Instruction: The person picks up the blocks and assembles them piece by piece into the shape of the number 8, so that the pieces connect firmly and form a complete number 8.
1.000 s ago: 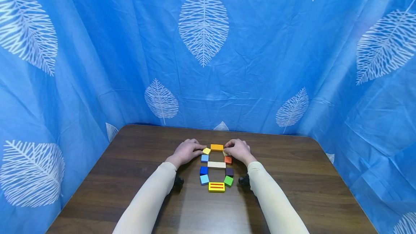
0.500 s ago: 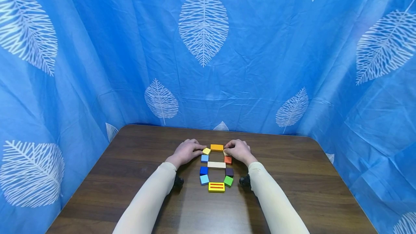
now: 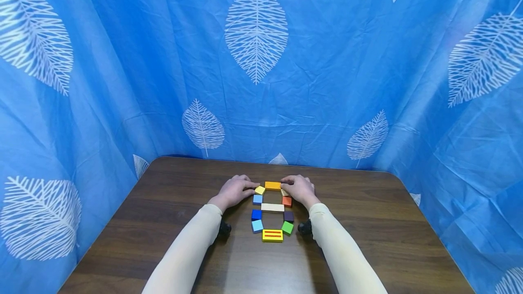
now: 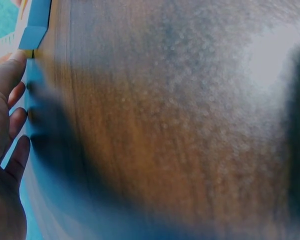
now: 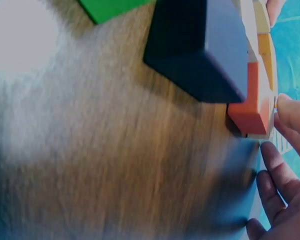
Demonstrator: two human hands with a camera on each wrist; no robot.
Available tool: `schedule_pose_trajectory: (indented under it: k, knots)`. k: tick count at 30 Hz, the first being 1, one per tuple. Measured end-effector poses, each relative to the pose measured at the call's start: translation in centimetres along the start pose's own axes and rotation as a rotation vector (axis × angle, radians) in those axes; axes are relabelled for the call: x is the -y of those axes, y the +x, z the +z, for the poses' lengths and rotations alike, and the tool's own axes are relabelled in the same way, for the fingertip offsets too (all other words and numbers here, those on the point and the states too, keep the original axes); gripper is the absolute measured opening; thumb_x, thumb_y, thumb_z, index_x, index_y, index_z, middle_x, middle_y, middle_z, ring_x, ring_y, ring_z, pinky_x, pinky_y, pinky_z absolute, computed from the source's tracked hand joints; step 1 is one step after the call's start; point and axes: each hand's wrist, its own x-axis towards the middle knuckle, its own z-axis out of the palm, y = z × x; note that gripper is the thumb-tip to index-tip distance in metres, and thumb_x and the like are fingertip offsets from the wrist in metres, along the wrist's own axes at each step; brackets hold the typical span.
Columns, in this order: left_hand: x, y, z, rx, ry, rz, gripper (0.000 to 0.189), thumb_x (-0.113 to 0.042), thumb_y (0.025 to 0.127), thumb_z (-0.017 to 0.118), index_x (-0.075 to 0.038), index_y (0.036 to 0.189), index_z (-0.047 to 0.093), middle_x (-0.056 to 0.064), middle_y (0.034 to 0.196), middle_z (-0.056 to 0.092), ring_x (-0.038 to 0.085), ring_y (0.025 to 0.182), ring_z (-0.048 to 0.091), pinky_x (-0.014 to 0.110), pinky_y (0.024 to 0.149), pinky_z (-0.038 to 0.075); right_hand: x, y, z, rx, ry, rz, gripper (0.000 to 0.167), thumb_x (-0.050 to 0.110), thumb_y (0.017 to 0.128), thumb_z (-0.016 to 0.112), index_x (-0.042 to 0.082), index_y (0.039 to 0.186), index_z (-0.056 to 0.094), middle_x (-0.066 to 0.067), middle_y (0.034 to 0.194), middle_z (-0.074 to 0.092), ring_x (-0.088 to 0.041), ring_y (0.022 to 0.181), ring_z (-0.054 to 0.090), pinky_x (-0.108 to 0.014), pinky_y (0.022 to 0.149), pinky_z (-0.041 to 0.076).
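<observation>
My left hand (image 3: 234,190) holds a small yellow block (image 3: 260,190) at its outer edge, index finger on the far side and thumb on the near side. My right hand (image 3: 300,188) has its thumb and index tips at the right end of an orange block (image 3: 272,186). Partly seen beneath that hand is a cream block (image 3: 284,193), next to a red-orange block (image 3: 287,201). In the right wrist view, the thumb is beside the red-orange block (image 5: 255,107), with the other fingers loosely bent. A light blue block (image 3: 257,199) lies below the yellow one.
A long cream block (image 3: 272,208) crosses the middle of the ring. Lower down are dark blue (image 3: 256,214), dark purple (image 3: 288,216), pale blue (image 3: 257,226) and green (image 3: 287,227) blocks, then a striped yellow block (image 3: 272,235). All lie on the wooden table (image 3: 171,221), before a blue curtain (image 3: 318,80).
My right thumb and index have shifted slightly away from me, uncovering more of the small cream block. My left hand and the other blocks look unmoved.
</observation>
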Motion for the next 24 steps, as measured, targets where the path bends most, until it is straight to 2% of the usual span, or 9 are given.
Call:
schedule_pose_trajectory:
  k: [24]
  knots:
    - [-0.09, 0.06, 0.12, 0.002, 0.022, -0.014, 0.036, -0.033, 0.101, 0.066, -0.031, 0.137, 0.067, -0.001, 0.119, 0.064, 0.02, 0.107, 0.054, 0.04, 0.095, 0.047, 0.24, -0.01, 0.3, -0.027, -0.015, 0.015, 0.022, 0.036, 0.096, 0.071, 0.023, 0.111, 0.08, -0.005, 0.123, 0.07, -0.039, 0.119, 0.049, -0.06, 0.1, 0.032]
